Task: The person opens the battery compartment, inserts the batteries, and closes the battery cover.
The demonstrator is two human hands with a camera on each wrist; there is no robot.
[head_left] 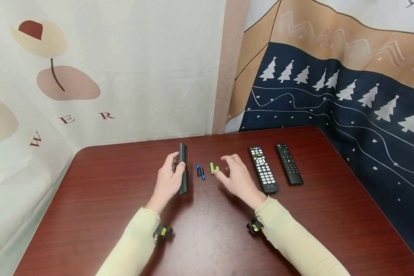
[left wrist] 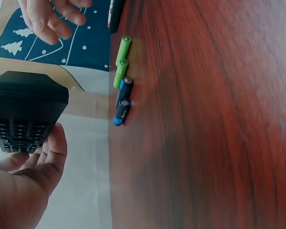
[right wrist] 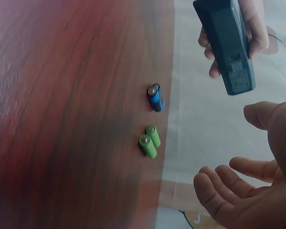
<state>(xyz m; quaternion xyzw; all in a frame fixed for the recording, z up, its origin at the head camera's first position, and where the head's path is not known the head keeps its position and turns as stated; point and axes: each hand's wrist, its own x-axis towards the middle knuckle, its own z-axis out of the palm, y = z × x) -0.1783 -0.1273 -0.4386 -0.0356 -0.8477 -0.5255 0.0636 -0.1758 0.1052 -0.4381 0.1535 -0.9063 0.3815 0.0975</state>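
Observation:
My left hand [head_left: 170, 174] grips a black remote control [head_left: 183, 168], held on its edge above the table. Its back with a battery cover faces the right wrist camera, and rows of buttons show in the left wrist view. My right hand [head_left: 238, 176] hovers with thumb and fingers apart and holds nothing. Between the hands lie two blue-and-black batteries [head_left: 201, 171] side by side. Two green batteries [head_left: 212, 168] lie close by, nearest my right hand; its thumb tip is beside one of them in the head view.
To the right lie a black remote with white buttons [head_left: 263, 168] and a slimmer black remote [head_left: 289, 165]. They rest on a reddish-brown wooden table [head_left: 100, 199]. Printed curtains [head_left: 151, 69] hang behind the table and along its right side.

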